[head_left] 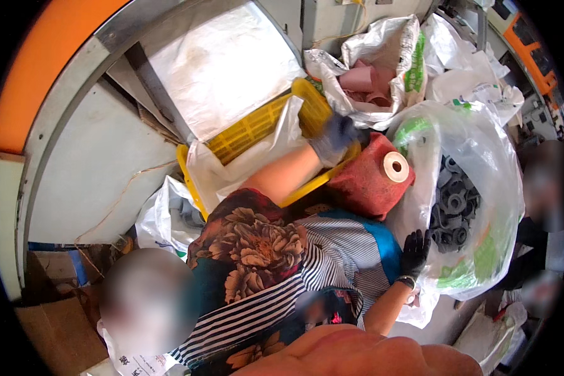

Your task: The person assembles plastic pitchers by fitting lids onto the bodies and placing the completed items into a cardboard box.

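My left hand (334, 139), in a dark glove, is over the right end of a yellow plastic crate (247, 133). Motion smears its fingers, so I cannot make out whether they hold anything. White plastic sheeting (235, 168) lines the crate. My right hand (415, 252), gloved in black, lies against the near left side of a large clear plastic bag (482, 207), fingers stretched out. Inside that bag are several dark grey ring-shaped parts (455, 202). Between my hands stands a red cloth-covered object (368, 182) with a cream ring (395, 167) on it.
A white woven sack (324, 66) with pink pieces (358, 79) stands beyond the crate. White sheeting (222, 62) covers a sloping surface behind it. At the left, a white bag (163, 216) holds grey parts beside the crate; cardboard (59, 332) lies lower left.
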Demonstrator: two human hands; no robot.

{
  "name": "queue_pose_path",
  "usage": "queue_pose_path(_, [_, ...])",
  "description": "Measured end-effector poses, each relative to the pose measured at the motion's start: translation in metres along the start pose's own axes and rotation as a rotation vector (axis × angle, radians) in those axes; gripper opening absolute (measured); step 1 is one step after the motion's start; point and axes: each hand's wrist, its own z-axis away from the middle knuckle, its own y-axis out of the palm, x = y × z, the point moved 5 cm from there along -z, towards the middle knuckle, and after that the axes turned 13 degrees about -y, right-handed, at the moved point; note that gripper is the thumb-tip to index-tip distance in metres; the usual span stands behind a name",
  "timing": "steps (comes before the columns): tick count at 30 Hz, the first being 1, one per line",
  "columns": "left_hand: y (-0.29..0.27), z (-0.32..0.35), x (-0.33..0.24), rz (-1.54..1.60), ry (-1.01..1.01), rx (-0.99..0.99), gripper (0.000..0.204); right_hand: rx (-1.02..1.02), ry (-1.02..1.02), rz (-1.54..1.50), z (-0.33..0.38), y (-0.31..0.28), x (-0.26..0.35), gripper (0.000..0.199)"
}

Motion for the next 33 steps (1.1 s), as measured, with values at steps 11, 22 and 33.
queue_pose_path(11, [-0.204, 0.066, 0.252, 1.493, -0.923, -0.643, 0.102, -0.053, -0.094, 0.029, -0.003, -0.007, 0.008, 0.051])
queue_pose_path(22, [-0.171, 0.008, 0.228, 1.518, -0.973, -0.55, 0.134, -0.253, -0.15, -0.066, 0.027, -0.005, 0.053, 0.052])
queue_pose_path(33, [-0.055, -0.008, 0.265, 1.159, -1.118, -0.201, 0.081, -0.315, -0.186, 0.147, 0.06, -0.003, 0.092, 0.052])
